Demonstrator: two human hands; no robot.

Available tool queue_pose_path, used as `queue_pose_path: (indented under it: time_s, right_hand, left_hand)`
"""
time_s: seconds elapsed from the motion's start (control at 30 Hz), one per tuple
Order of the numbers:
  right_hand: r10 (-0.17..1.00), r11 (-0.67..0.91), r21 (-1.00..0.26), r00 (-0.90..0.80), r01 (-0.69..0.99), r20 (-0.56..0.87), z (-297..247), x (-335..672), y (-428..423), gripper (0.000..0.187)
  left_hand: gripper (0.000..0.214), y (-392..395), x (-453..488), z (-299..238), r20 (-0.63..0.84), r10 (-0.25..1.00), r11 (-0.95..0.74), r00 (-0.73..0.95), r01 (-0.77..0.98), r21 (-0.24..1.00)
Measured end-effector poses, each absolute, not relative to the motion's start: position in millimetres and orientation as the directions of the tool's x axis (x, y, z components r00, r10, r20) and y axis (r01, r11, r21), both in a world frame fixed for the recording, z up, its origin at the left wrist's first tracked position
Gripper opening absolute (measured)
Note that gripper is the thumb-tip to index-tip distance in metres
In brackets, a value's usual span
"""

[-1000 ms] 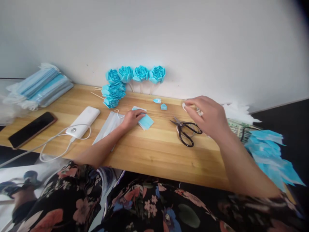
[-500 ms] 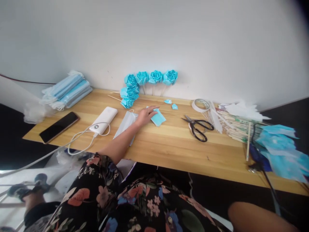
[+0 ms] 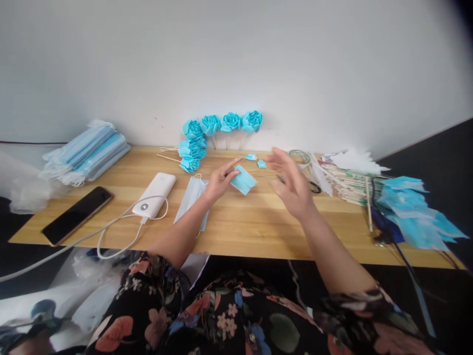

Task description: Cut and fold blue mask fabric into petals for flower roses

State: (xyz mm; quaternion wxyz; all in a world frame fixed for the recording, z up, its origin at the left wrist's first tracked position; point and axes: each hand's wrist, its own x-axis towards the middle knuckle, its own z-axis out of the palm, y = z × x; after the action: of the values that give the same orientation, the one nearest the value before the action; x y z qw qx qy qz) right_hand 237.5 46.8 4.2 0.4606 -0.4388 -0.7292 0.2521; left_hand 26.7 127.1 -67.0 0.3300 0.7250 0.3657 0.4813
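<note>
Sitting right at the left thumb and stretching off to its right, the blue piece (image 3: 244, 180) is between the hands, and the left hand (image 3: 220, 182) is clearly the nearer. Its long axis looks slanted, from the far left corner down toward the near right, so the free end points away from the left grip. Can't tell if that thumb is pinching the edge or just pressing it, or if the piece is lifted a bit off the table (image 3: 236, 231). Left forearm comes in low across the mask (image 3: 190, 195), index finger reaching past the piece's far edge. Right hand (image 3: 292, 188) is up in the air, motion-blurred, fingers spread and aimed forward and inward, nothing visible in it. It half covers the scissors (image 3: 315, 187), with its fingertips near the closer of 2 scraps (image 3: 261, 163).
</note>
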Motion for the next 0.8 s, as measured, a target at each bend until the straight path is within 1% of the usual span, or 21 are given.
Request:
queue_pose_path:
  time_s: [0.07, 0.13, 0.2, 0.23, 0.27, 0.33, 0.37, 0.4, 0.43, 0.5, 0.6, 0.73, 0.8]
  right_hand:
    - [0.905, 0.412, -0.820, -0.286, 0.398, 0.315, -7, 240, 73, 0.068]
    - [0.903, 0.320, -0.853, -0.407, 0.413, 0.142, -19, 241, 99, 0.082]
    - [0.856, 0.247, -0.909, -0.516, 0.335, 0.042, -31, 241, 116, 0.084]
    - [0.834, 0.220, -0.930, -0.551, 0.296, 0.022, -36, 241, 121, 0.081]
    - [0.823, 0.204, -0.943, -0.568, 0.263, 0.020, -41, 240, 124, 0.074]
    - [0.840, 0.203, -0.948, -0.541, 0.245, 0.040, -49, 237, 124, 0.050]
    - [0.863, 0.208, -0.944, -0.502, 0.256, 0.054, -52, 235, 122, 0.037]
    - [0.889, 0.209, -0.939, -0.452, 0.272, 0.067, -54, 233, 120, 0.027]
    - [0.913, 0.207, -0.936, -0.401, 0.285, 0.079, -56, 231, 116, 0.024]
    - [0.942, 0.201, -0.935, -0.320, 0.294, 0.101, -57, 228, 110, 0.024]
    - [0.953, 0.215, -0.933, -0.272, 0.289, 0.135, -56, 225, 103, 0.025]
    - [0.969, 0.226, -0.925, -0.169, 0.307, 0.180, -58, 227, 101, 0.024]
    - [0.974, 0.226, -0.932, -0.096, 0.284, 0.207, -59, 232, 103, 0.024]
  left_hand:
    - [0.047, 124, 28, -64, 0.452, 0.840, -0.525, 0.300, 0.233, 0.819]
    - [0.048, 122, 28, -64, 0.445, 0.832, -0.534, 0.330, 0.262, 0.804]
    - [0.048, 122, 28, -65, 0.433, 0.828, -0.539, 0.355, 0.297, 0.788]
    - [0.047, 123, 28, -65, 0.422, 0.829, -0.538, 0.366, 0.317, 0.781]
    - [0.046, 123, 28, -66, 0.410, 0.833, -0.533, 0.371, 0.340, 0.775]
    - [0.044, 125, 27, -68, 0.386, 0.849, -0.514, 0.360, 0.394, 0.762]
    - [0.044, 126, 27, -69, 0.376, 0.858, -0.501, 0.349, 0.415, 0.759]
    - [0.046, 126, 27, -70, 0.371, 0.866, -0.489, 0.334, 0.422, 0.763]
    - [0.048, 127, 28, -71, 0.365, 0.874, -0.477, 0.322, 0.413, 0.776]
    - [0.057, 127, 30, -72, 0.344, 0.884, -0.445, 0.317, 0.344, 0.826]
    - [0.069, 126, 34, -74, 0.283, 0.895, -0.371, 0.344, 0.227, 0.900]
    - [0.064, 127, 35, -74, 0.222, 0.911, -0.308, 0.347, 0.217, 0.926]
    - [0.064, 131, 30, -71, 0.229, 0.926, -0.301, 0.299, 0.223, 0.927]
